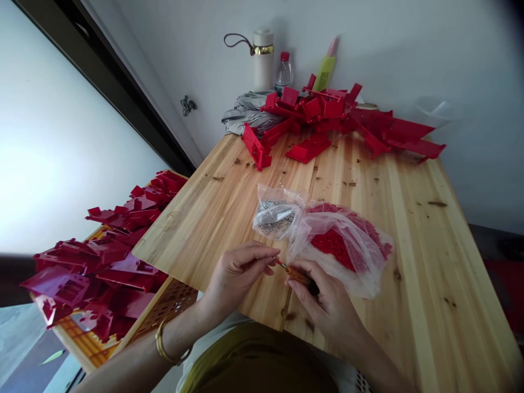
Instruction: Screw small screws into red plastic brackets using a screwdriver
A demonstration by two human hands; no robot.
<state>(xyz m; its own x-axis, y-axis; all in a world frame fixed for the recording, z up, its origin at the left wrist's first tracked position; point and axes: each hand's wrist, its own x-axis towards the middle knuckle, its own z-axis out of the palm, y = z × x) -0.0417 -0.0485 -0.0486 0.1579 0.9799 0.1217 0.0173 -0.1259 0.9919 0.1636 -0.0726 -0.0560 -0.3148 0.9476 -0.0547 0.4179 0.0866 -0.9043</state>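
Observation:
My right hand (317, 292) grips a short hand tool by its brown, wood-coloured handle (298, 274); its thin metal tip points left, and its exact kind is unclear. At that tip, my left hand (243, 270) pinches a tiny red piece (277, 261) between thumb and forefinger. Both hands are above the near edge of the table. Just beyond them lies a clear plastic bag of small red parts (335, 246), its mouth crumpled. Touching it on the left is a smaller clear bag of tiny silvery metal pieces (275, 218).
Red plastic housings (323, 109) are heaped at the back of the wooden table (196, 218). More red housings (118, 240) fill a yellow crate at the lower left. Behind stand a white flask (263, 65), a small bottle (283, 73), a yellow-green tube (325, 68) and grey cloth (245, 112).

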